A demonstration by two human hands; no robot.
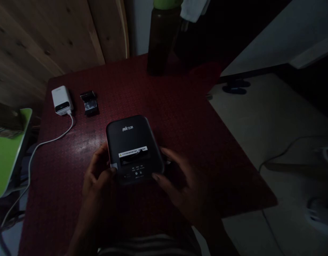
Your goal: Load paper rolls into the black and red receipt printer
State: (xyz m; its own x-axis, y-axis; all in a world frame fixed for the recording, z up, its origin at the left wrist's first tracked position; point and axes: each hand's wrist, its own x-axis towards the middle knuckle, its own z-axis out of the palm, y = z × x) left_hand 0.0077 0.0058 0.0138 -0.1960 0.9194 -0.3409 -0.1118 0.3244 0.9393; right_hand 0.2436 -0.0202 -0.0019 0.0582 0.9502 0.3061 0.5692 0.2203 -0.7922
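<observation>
A black label printer [134, 140] with rounded corners lies on the dark red table [179, 121]. It has a white printed strip, a slot below that and small button marks near its front edge. My left hand [98, 174] grips its left side, with the thumb on the front left corner by a light grey patch. From the right, my right hand [179, 177] holds the other side, thumb at the front right corner and fingers along the edge. The undersides of the fingers are hidden.
A white power bank [62, 97] with a plugged-in white cable [50, 142] lies at the far left. Beside it is a small black item with a patterned face [90, 104]. A dark bottle with a green lid [164, 39] stands at the back. Slippers [235, 87] lie on the floor.
</observation>
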